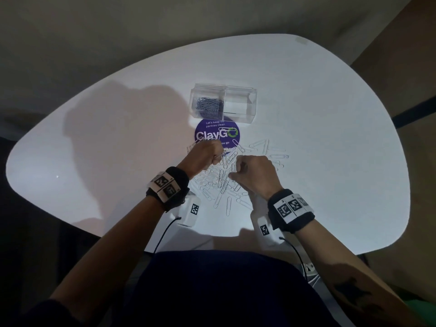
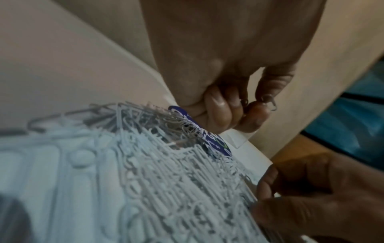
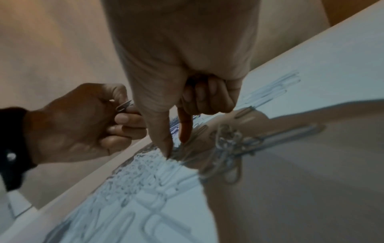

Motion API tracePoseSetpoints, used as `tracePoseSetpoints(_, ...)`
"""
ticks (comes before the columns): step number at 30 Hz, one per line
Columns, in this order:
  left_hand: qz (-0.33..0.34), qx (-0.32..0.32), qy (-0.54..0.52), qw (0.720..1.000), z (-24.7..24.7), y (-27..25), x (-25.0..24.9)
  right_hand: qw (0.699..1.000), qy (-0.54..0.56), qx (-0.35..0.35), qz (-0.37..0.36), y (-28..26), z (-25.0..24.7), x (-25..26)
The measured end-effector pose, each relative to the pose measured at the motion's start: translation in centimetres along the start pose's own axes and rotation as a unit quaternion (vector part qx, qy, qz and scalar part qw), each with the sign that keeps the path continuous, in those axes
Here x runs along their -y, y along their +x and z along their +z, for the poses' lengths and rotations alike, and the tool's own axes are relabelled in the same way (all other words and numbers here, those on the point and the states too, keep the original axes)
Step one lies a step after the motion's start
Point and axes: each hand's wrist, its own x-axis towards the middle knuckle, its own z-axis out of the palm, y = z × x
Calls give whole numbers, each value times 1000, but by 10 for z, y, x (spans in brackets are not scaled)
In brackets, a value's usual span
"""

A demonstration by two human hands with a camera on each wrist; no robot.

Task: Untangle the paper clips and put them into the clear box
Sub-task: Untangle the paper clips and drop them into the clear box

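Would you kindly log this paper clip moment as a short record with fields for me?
surface: white table
clear box: two compartments; left one holds paper clips, right one looks empty
loose clips: tangled pile between and in front of the hands
sticker: purple ClayGo sticker, partly under clips
left hand: pinches a paper clip between thumb and fingertip
right hand: thumb and forefinger reach down to the pile; grip unclear
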Motion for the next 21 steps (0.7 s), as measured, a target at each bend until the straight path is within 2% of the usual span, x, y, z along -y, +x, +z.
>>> tracePoseSetpoints(3,13,28,-100,995,-5,-3,-2,999,47,10,7,1,-8,-3)
tracePoseSetpoints(5,11,40,-138,990,-9,-3,-1,996,83,-11,23,1,-17,-7)
tracePoseSetpoints(10,-22,83,-193,977,-17,-1,4,987,125,-51,84,-1,-31,-18)
tracePoseSetpoints(13,-58,78,-184,978,-15,-2,5,987,125,-72,70,-4,-31,-16)
tracePoseSetpoints(15,-52,45,-77,995,-10,-3,0,992,100,-64,38,-8,-28,-12)
tracePoseSetpoints(16,-26,24,19,999,-6,-4,-3,994,90,-56,20,-10,-26,-10)
tracePoseSetpoints(17,20,4,127,992,-3,-4,-3,995,86,-46,1,-11,-23,-10)
tracePoseSetpoints(18,73,-12,224,972,0,-4,-2,996,82,-35,-13,-12,-20,-10)
tracePoseSetpoints(19,118,-20,288,950,0,-5,1,997,74,-23,-22,-11,-17,-11)
tracePoseSetpoints(21,164,-17,345,924,-1,-6,8,998,52,-1,-26,-11,-10,-12)
